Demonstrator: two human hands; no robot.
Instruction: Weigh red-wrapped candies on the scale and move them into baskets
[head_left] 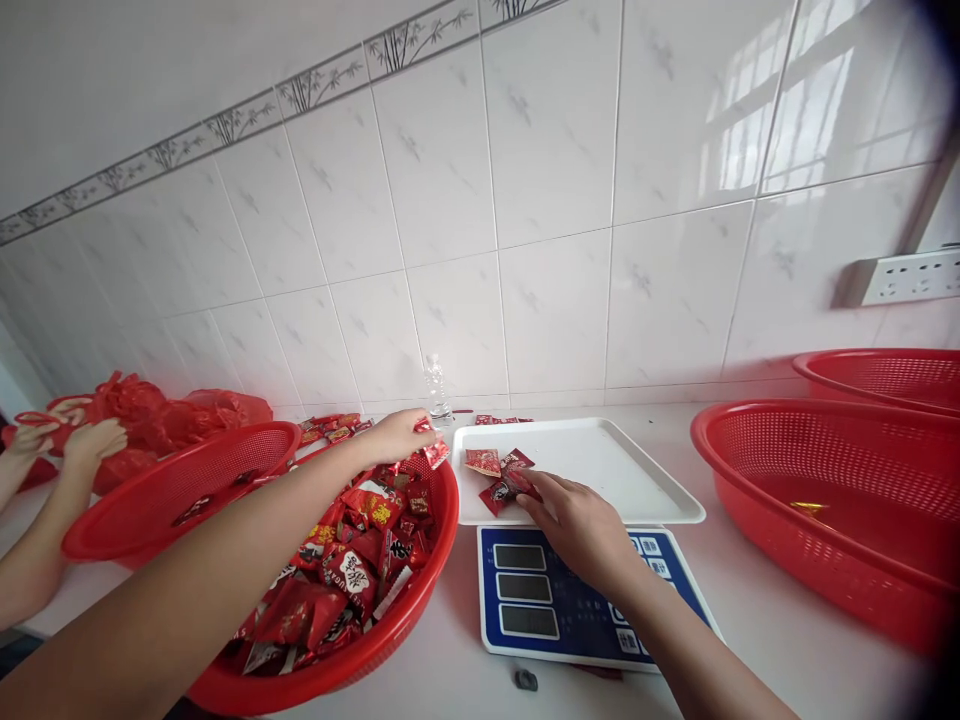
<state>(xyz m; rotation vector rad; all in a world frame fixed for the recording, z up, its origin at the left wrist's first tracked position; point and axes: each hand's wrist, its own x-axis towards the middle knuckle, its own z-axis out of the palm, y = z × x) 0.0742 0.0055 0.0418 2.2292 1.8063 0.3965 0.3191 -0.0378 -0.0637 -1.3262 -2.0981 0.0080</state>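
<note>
My left hand (401, 437) is pinched shut on one red packet (433, 452), held over the far rim of the basket (444, 520) and just beside the tray's left corner. My right hand (581, 525) lies palm down, fingers stretched onto the tray packets (495, 475); it seems to press them rather than grip. Those few packets cover only the near left corner of the white tray (600, 460), which sits on the scale (547, 600). Its displays are too dim for me to read. I judge the work barely begun: a handful is on the tray, while the basket is heaped with its pile (352, 560). On the table to the right stand two wide red tubs (825, 500). Far left, another person's hands (90, 440) are at some red bags (150, 410) behind a second basket (172, 490).
</note>
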